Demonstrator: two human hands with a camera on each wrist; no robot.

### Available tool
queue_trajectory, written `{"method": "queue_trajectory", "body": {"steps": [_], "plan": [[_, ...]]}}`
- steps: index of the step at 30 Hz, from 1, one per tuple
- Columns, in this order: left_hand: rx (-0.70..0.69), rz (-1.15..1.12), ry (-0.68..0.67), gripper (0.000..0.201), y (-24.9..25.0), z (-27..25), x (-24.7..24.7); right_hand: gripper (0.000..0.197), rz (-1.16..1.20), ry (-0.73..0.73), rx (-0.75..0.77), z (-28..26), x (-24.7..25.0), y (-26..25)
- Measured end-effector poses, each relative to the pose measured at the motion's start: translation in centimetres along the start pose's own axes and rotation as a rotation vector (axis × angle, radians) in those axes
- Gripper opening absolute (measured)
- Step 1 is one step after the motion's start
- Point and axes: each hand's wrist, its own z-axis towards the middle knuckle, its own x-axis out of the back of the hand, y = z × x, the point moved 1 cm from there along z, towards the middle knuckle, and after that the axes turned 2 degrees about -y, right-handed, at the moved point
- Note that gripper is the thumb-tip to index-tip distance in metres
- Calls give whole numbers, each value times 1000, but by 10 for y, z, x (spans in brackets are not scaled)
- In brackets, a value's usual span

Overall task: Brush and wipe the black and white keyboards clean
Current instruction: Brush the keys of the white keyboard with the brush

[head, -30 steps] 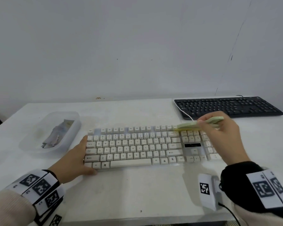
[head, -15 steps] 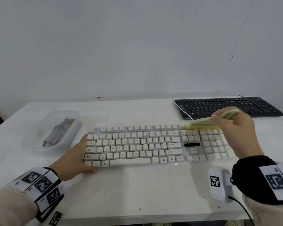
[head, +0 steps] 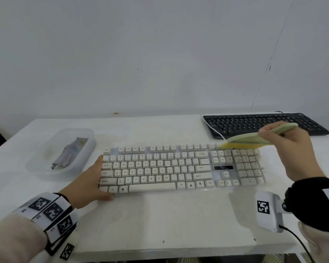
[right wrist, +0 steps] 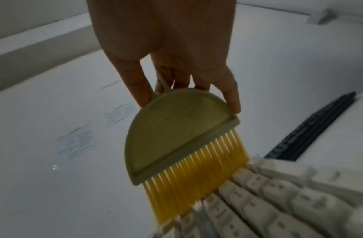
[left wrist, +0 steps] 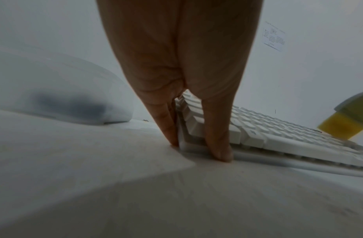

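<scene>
Head: white kb [head: 156,168] long axis L-R on table [head: 160,221]. L hand [head: 87,183] fingers straight, braced on its L end. R hand [head: 296,154] grips brush [head: 247,141], bristles pointing L on top row, further right vs 0.5 s ago; black kb [head: 254,124] just beyond R fingers, by far edge.
L wrist: thumb + finger straddle kb corner, bare table short of fingertips.
R wrist: fingers curled on brush handle, bristle tips touching keys.

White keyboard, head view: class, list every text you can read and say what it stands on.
"Esc": top-left key, white keyboard.
"Q W E R T Y": its upper letter row.
"Shift": key left of its "Z".
"enter": wide key right of its letters.
Black label on it: too blurred.
Black keyboard: legends too small.
Wrist tags: codes only, no words.
</scene>
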Motion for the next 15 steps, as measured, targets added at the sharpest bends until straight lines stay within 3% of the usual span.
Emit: {"method": "queue_trajectory", "body": {"steps": [2,6,8,10,13,15], "plan": [[-2,-4,-1,103,0,0,0,19,-11,-3,-29,0,1,4],[3,-4,-1,104,-1,0,1,6,-157,177,-44,1,12,3],[-3,2,1,103,-1,0,0,7,-183,199,1,-7,3,-8],[-7,1,-1,103,0,1,1,9,-104,128,59,-22,-20,-25],[-2,1,0,105,0,1,1,5,34,-116,99,-53,-76,-53],[9,-2,2,107,-1,1,1,18,11,-238,163,-74,-118,-69]]}}
